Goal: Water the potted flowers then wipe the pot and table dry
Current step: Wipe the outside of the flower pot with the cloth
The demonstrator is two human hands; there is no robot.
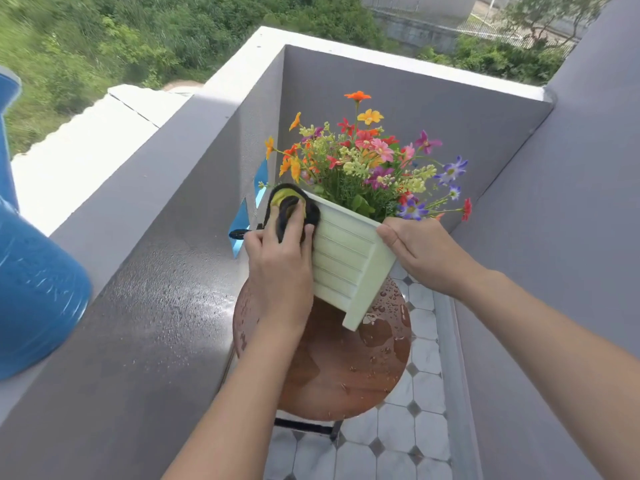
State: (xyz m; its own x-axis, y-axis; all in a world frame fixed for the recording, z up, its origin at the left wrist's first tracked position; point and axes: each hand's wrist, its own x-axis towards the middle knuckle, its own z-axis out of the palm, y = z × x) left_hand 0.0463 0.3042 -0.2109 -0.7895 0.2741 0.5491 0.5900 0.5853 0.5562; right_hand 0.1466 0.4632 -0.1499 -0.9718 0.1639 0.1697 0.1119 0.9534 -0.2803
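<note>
A pale green slatted square pot full of colourful flowers stands on a small round wooden table. The tabletop is wet, with droplets and puddles near the pot's right corner. My left hand presses a dark cloth with a yellow-green patch against the pot's upper left corner. My right hand grips the pot's right rim, thumb on the front face.
A blue watering can rests on the grey balcony ledge at far left. Grey walls enclose the narrow corner on three sides. White octagonal floor tiles lie below the table. Blue tape strips mark the left wall behind the cloth.
</note>
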